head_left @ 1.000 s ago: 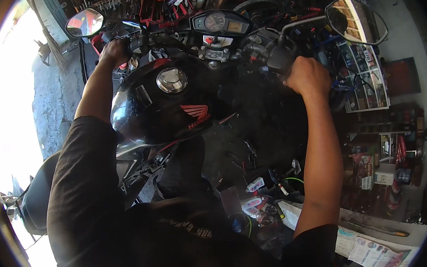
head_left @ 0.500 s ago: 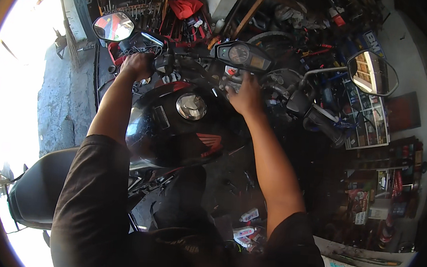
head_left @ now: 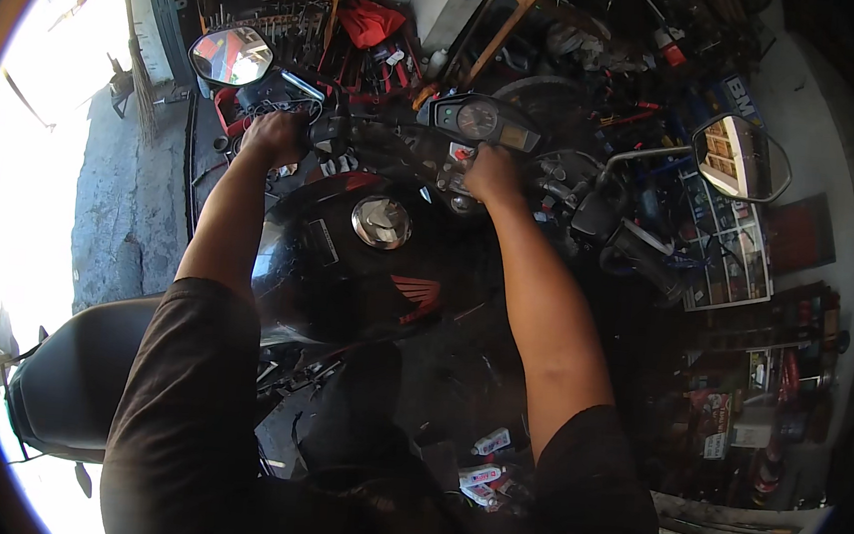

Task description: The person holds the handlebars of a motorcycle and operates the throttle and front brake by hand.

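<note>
A black motorcycle stands before me, its fuel tank bearing a red wing emblem and a round metal filler cap. My left hand is wrapped round the left handlebar grip, which it covers. My right hand is closed at the middle of the handlebar, just below the instrument cluster. A small red part shows beside its fingers. What those fingers hold, if anything, is hidden. The right handlebar grip has no hand on it.
Mirrors rise at the left and right. The seat extends to the lower left. Tools and a red cloth lie at the back. Several bottles lie on the floor. A glass-fronted case stands at right.
My right hand's fingers, earlier partly extended below the instrument cluster, are now closed, and the hand sits slightly lower. The right mirror and grip have shifted slightly down in the picture. My left hand stays on its grip.
</note>
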Available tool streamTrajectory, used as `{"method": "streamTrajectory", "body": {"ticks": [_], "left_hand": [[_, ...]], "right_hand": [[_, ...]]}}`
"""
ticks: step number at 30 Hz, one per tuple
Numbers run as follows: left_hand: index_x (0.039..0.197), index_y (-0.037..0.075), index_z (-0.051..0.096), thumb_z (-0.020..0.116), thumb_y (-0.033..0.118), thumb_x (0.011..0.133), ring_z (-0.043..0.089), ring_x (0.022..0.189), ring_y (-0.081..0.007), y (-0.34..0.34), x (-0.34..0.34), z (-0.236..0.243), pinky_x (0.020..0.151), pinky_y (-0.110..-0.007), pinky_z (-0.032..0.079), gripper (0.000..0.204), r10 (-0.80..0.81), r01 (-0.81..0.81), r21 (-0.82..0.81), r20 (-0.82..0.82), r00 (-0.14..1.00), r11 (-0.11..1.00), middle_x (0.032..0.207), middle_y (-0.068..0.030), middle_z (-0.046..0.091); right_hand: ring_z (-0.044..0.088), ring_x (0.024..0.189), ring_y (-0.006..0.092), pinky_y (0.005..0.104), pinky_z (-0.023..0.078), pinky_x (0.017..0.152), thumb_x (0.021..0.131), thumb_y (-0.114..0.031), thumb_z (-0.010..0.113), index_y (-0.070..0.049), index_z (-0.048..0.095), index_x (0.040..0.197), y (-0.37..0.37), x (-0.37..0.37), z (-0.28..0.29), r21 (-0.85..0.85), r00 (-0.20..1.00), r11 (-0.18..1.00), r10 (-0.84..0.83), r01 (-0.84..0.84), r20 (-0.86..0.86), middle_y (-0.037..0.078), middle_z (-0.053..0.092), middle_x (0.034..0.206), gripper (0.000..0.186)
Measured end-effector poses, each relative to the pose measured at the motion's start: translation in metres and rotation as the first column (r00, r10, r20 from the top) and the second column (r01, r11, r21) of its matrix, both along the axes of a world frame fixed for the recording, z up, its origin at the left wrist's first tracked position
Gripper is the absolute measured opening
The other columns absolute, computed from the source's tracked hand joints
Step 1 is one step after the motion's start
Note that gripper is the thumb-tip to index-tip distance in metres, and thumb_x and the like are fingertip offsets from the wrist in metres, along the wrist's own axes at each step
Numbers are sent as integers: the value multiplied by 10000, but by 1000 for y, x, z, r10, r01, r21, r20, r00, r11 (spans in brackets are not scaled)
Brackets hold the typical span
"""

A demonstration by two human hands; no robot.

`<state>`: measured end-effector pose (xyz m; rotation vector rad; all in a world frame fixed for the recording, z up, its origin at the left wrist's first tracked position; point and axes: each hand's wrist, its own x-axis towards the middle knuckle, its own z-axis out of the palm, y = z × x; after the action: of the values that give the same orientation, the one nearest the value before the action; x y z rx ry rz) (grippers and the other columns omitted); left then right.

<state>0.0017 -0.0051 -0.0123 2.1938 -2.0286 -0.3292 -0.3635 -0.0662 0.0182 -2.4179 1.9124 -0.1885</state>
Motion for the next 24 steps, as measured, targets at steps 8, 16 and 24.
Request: {"method": "streamTrajectory", "body": {"ticks": [8, 16, 24], "left_hand": [[1218, 193, 702, 632, 254, 839, 673, 1160, -397, 2, -2, 4, 1008, -512, 532, 390, 2, -3, 33, 26, 1000, 999, 1180, -193, 727], [1200, 171, 701, 626, 268, 855, 683, 1146, -387, 4, -3, 7, 1000, -504, 538, 367, 4, -5, 20, 33, 999, 1000, 1163, -190, 733], [1171, 156, 715, 614, 249, 850, 690, 1137, -381, 3, -3, 3, 991, -501, 545, 349, 14, -14, -1, 40, 999, 1000, 1150, -193, 736]], "right_hand": [[635, 1191, 428, 504, 508, 1015, 963, -305, 665, 11, 653, 1216, -6, 5, 6, 104, 998, 994, -37, 42, -57, 285, 681, 1226, 405], [643, 1185, 420, 496, 524, 999, 908, -136, 658, -21, 654, 1225, -12, -4, 20, 148, 968, 970, 212, -191, -137, 243, 699, 1181, 337], [672, 1114, 435, 503, 551, 960, 845, -109, 690, -34, 664, 1197, 2, 10, 29, 71, 988, 990, 124, -118, -87, 255, 686, 1194, 360]]}}
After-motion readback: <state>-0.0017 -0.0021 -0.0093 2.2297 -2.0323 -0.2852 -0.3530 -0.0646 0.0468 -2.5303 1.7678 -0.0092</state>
